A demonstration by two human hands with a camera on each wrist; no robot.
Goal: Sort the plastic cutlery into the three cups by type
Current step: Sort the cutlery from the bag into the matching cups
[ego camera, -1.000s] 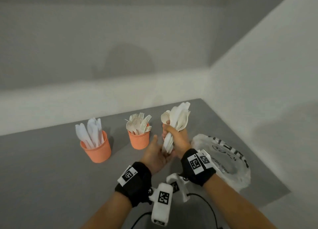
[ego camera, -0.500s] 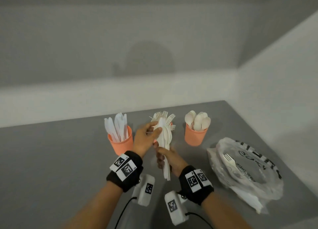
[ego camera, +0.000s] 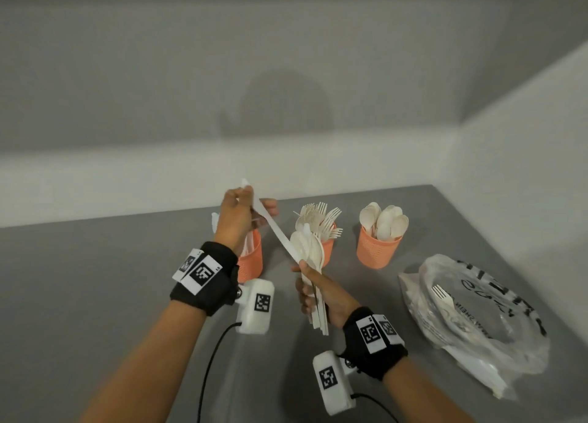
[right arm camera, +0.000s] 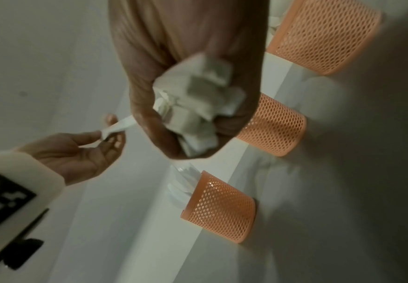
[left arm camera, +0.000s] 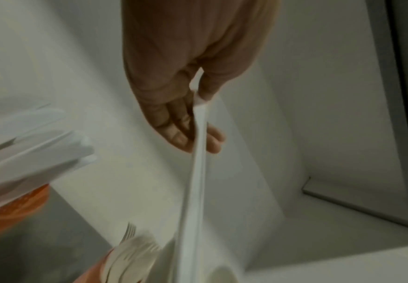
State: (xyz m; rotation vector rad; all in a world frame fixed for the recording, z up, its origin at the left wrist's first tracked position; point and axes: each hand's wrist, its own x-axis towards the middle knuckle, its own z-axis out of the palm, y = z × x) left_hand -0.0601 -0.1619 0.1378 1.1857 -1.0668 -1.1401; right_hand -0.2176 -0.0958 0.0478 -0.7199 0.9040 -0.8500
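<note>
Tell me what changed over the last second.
The left hand pinched one knife and drew it up and leftward out of the bundle, over the knife cup. The right hand keeps gripping the bundle. The three cups and the bag stayed put.

Left hand [ego camera: 236, 219] covers most of the knife cup [ego camera: 251, 260]; the left wrist view's fork cup [left arm camera: 116, 268] is blurred, cut off.

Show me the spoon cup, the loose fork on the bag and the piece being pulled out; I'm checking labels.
spoon cup [ego camera: 378, 252]: head view, orange mesh wall.
loose fork [ego camera: 443, 295]: head view, its neck below the tines.
pulled piece [ego camera: 274, 228]: head view, middle of its white shaft.
</note>
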